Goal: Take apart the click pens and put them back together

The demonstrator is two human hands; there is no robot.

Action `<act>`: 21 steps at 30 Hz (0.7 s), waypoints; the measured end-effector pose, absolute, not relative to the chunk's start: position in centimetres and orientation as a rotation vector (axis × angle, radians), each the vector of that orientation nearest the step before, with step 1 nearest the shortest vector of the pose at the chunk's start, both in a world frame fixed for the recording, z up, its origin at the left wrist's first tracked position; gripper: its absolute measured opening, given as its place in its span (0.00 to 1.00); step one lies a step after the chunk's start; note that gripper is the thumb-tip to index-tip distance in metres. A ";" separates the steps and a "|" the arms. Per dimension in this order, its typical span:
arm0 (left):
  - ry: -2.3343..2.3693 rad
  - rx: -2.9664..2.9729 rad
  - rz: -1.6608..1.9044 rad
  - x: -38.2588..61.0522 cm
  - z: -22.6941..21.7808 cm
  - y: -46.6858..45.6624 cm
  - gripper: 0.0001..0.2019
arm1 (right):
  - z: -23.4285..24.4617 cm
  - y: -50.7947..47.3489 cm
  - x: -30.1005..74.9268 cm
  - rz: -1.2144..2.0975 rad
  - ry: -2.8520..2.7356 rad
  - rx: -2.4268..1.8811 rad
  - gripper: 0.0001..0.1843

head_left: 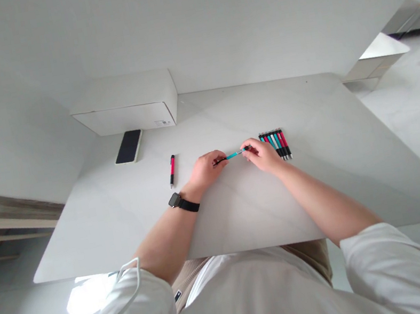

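A teal pen with black ends [233, 155] stretches level between my two hands over the middle of the table. My left hand [209, 168], with a black watch on its wrist, is closed on one end of the pen. The fingers of my right hand [262, 155] pinch its other end. Just beyond my right hand lies a row of several pens [283, 144] in pink, teal and black, side by side; my hand hides part of the row. One pink and black pen [172, 171] lies alone to the left of my left hand.
On the white table [237, 217], a phone [129, 147] lies at the left with its dark screen up. Behind it a long white box [126, 119] stands against the wall. The table's front edge runs close to my body.
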State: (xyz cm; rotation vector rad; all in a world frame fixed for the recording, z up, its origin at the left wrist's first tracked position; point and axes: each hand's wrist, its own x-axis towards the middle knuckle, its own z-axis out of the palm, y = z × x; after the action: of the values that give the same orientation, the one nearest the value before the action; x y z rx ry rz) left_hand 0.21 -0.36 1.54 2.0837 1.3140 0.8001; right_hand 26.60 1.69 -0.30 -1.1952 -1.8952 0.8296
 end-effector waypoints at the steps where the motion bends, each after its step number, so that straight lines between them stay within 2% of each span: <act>1: 1.313 2.086 0.801 0.2 1.6 -0.4 0.09 | -0.3 1.7 26.6 0.831 -1.893 -1.184 0.11; 5: 1.351 2.079 0.837 0.3 1.8 -0.4 0.08 | -0.1 1.4 26.5 0.824 -1.894 -1.157 0.14; 9: 1.366 2.088 0.889 0.2 1.9 -0.4 0.08 | -0.1 1.3 26.5 0.886 -1.915 -1.218 0.21; 13: 1.357 2.084 0.894 0.1 1.9 -0.4 0.07 | 0.1 1.3 26.5 0.957 -1.927 -1.269 0.20; 21: 1.378 2.055 0.863 0.3 2.0 -0.5 0.08 | 0.6 1.3 26.2 0.831 -1.906 -1.178 0.13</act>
State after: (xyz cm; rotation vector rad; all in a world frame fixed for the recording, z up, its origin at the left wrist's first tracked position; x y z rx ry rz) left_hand 0.31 -0.46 1.98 2.0553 1.3776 0.8632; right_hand 26.21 1.27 0.61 -1.1778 -1.9057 0.8307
